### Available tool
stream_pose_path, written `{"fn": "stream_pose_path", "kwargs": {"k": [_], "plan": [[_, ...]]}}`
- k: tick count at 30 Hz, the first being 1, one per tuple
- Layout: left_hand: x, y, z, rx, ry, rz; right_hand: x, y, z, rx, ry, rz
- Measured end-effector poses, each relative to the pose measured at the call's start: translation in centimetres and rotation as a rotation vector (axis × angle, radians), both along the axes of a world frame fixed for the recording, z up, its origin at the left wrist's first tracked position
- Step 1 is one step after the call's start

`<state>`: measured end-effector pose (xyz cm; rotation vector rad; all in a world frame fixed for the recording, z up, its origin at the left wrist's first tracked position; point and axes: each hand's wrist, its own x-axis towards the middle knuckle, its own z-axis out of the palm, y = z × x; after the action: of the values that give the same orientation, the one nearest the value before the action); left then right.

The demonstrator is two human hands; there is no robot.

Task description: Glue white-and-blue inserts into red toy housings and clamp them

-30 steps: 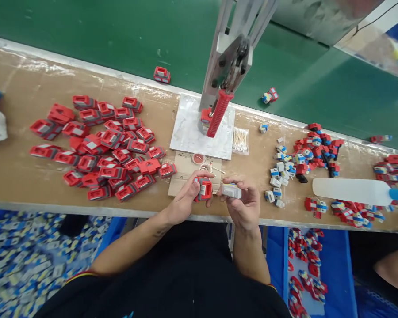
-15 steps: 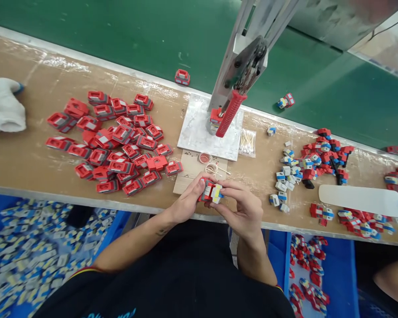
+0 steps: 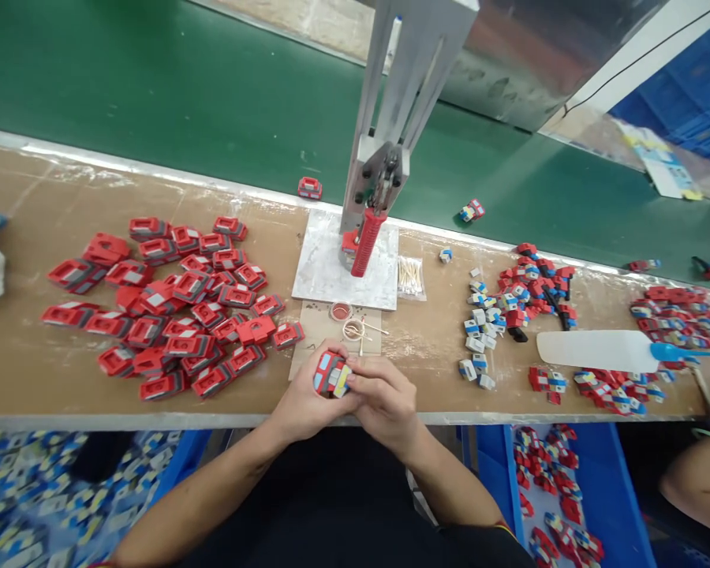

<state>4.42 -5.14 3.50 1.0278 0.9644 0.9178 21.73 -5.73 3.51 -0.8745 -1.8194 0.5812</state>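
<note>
Near the bench's front edge, my left hand [image 3: 305,404] is wrapped round a small red toy part [image 3: 327,372] with light blue panels. A white and yellow piece [image 3: 341,381] sits against its right side. The fingers of my right hand [image 3: 386,397] press on that piece. Just beyond my hands are two small round cups, one with red contents [image 3: 341,312] and one with cotton swabs [image 3: 353,329]. Behind them stands a metal press with a red handle [image 3: 368,243] on a pale plate [image 3: 318,268]. A red part [image 3: 349,241] is under the press.
Many red parts [image 3: 192,345] cover the left of the bench. White-blue pieces [image 3: 476,325], red assemblies [image 3: 536,280] and a white bottle [image 3: 595,349] lie right. Blue bins [image 3: 612,489] stand below. A green belt [image 3: 171,102] runs behind. Another person's arm [image 3: 695,481] shows at right.
The view has shifted, showing more of the belt and the right side. The red part and the white-yellow piece are now turned differently in my hands and sit closer together.
</note>
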Motion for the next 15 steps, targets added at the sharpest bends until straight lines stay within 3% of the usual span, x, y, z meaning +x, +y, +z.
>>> {"fn": "stream_pose_path", "kwargs": {"k": [4, 9, 12, 15], "plan": [[-1.6, 0.3, -1.1, 0.016, -0.146, 0.082, 1.9, 2.5, 1.6, -0.022, -0.052, 0.154], [-4.9, -0.3, 0.0, -0.021, -0.475, 0.202, 4.8, 9.8, 4.0, -0.170, -0.099, 0.049], [-6.0, -1.4, 0.7, -0.092, -0.448, 0.371, 4.2, 13.8, 4.2, -0.289, -0.104, 0.192], [-6.9, -2.5, 0.1, -0.129, -0.413, 0.541, 3.6, 15.6, 4.9, -0.333, -0.106, 0.394]]}}
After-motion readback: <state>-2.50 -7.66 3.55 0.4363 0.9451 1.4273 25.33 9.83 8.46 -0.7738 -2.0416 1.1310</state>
